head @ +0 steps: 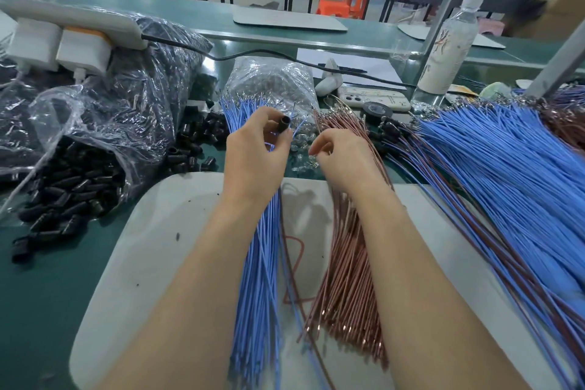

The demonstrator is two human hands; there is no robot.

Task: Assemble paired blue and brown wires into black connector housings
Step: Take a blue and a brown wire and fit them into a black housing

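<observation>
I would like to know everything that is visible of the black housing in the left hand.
The black housing is a short tube, dark and slightly glossy, plastic as it looks. Its open round end points up and to the right, and the hole looks dark inside. The left hand pinches it by its lower part, above the blue wire bundle and in front of a clear bag. Whether any wire enters it, I cannot tell.

head cam | worn, wide-angle | faces forward and down | close over bench [47,279] | single view
</observation>
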